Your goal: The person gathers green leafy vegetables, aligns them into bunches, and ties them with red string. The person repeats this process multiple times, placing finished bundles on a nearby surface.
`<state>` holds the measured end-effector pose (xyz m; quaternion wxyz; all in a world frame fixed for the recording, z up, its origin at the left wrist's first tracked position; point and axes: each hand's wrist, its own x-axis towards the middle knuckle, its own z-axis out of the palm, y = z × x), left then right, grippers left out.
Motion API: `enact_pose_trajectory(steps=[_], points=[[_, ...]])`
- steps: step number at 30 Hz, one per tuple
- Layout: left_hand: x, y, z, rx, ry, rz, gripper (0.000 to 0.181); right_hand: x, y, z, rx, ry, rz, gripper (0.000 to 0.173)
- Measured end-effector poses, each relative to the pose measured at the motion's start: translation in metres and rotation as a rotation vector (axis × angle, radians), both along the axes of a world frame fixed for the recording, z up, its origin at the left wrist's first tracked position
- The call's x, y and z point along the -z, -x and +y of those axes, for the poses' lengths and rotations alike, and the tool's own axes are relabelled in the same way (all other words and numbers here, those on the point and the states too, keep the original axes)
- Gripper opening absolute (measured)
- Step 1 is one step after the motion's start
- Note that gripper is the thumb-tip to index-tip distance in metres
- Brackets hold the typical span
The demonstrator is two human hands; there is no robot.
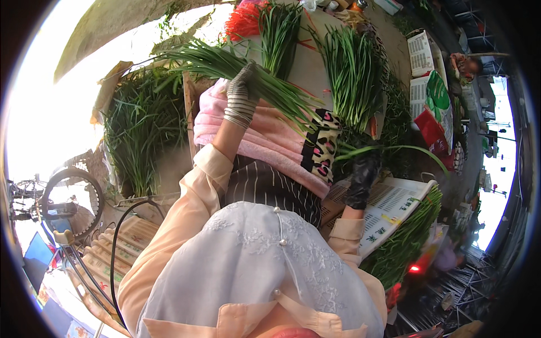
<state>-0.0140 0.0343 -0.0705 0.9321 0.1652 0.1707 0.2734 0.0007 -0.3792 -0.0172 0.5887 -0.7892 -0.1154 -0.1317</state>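
My left hand, in a striped knit glove, is closed around a bunch of long green leafy stalks, probably garlic chives, above my lap. A pink towel with a leopard-print border covers my lap. My right hand, in a black glove, is low at the right with a few loose green leaves at its fingers; its fingertips are hard to make out. In front of me, one bundle of green stalks and a larger one lie on a pale board.
Red plastic strips lie at the board's far left. A crate of greens stands at the left. White plastic crates and more greens are at the right. A bicycle wheel and stacked crates are further left; a person is far right.
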Motion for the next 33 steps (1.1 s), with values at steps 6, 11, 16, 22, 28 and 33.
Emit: enact_pose_trajectory(steps=[6, 11, 16, 22, 28, 33], points=[[-0.037, 0.019, 0.027, 0.015, 0.045, 0.007, 0.015, -0.044, -0.015, -0.114, 0.431, 1.175, 0.414, 0.057], [-0.041, 0.020, 0.009, 0.039, 0.021, -0.088, 0.016, -0.113, 0.001, 0.046, -0.168, 0.686, -0.223, 0.065], [-0.065, 0.026, -0.015, 0.156, 0.072, -0.113, 0.015, -0.146, -0.007, 0.153, -0.502, 0.634, -0.391, 0.059], [-0.069, 0.033, -0.012, 0.130, 0.198, -0.269, 0.016, -0.119, -0.027, 0.165, -0.600, 0.585, -0.157, 0.050], [-0.057, 0.032, -0.004, 0.141, 0.202, -0.286, 0.015, -0.107, -0.017, 0.169, -0.460, 0.315, -0.200, 0.040], [-0.058, 0.031, -0.007, 0.195, 0.221, -0.228, 0.014, -0.136, -0.007, 0.186, -0.453, 0.506, -0.491, 0.033]])
